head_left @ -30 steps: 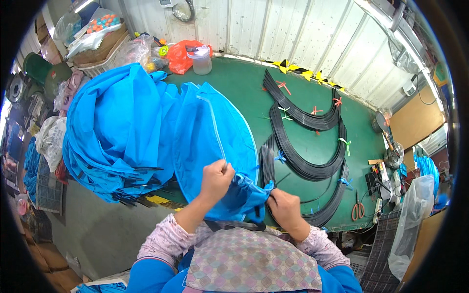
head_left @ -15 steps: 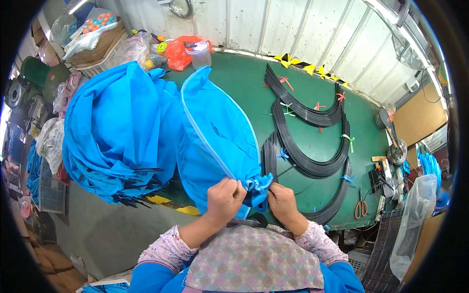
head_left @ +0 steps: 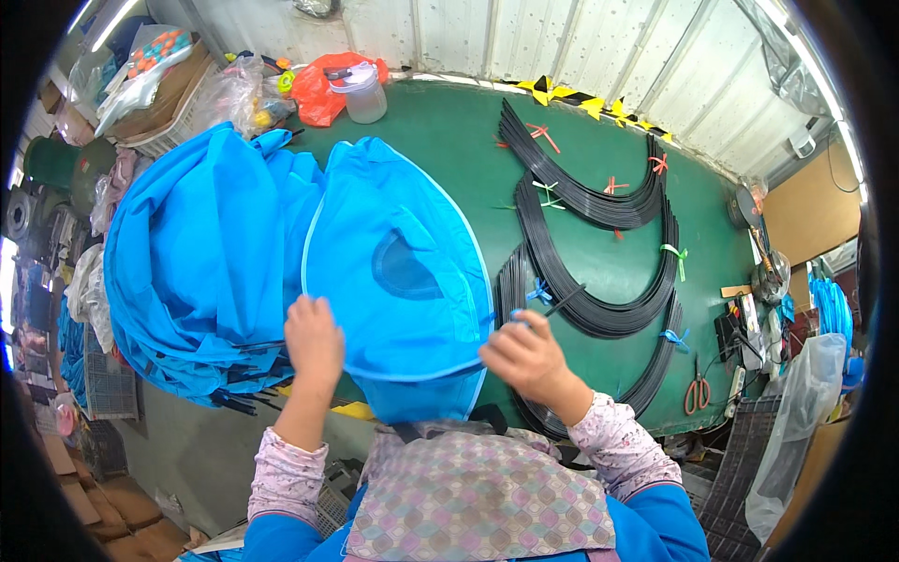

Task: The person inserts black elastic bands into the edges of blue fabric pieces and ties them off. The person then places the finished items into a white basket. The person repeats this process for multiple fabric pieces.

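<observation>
A blue fabric panel (head_left: 398, 272), round-edged with a pale trim and a darker oval patch near its middle, lies spread at the near edge of the green desk (head_left: 440, 131), right in front of the person. The left hand (head_left: 314, 339) is closed on the panel's left rim, fingers curled over the trim. The right hand (head_left: 529, 356) is closed at the panel's right edge and pinches a thin black rod (head_left: 565, 300) that sticks up and to the right. Just left of the panel, and partly under it, sits a big heap of the same blue fabric (head_left: 192, 267), with dark rod ends poking out at its lower side. To the right, curved bundles of black rods (head_left: 599, 272), tied with coloured strips, lie on the desk. Orange-handled scissors (head_left: 695, 393) rest near the desk's right end, and a clear lidded jar (head_left: 361, 92) stands at the far edge.
</observation>
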The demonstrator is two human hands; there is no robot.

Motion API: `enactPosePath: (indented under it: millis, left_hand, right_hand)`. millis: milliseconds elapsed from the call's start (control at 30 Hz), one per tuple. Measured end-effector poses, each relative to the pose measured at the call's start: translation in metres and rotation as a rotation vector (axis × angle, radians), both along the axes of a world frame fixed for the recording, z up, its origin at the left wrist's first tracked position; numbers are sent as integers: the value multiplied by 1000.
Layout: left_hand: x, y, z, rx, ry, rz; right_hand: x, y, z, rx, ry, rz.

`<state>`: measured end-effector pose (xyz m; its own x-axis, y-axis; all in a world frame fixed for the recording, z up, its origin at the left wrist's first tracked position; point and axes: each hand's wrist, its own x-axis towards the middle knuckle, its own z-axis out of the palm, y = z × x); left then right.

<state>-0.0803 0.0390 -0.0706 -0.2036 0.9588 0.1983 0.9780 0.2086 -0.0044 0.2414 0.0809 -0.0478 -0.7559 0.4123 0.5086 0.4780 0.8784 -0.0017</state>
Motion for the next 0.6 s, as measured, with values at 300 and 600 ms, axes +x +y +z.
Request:
enactPosePath:
  millis: [300, 600]
  left_hand:
    - [131, 107, -6, -660, -371, -867]
    - [126, 124, 0, -462, -408, -1123]
  right_hand:
    - [27, 52, 23, -112, -20, 233]
    - [115, 298, -159, -186, -24, -821]
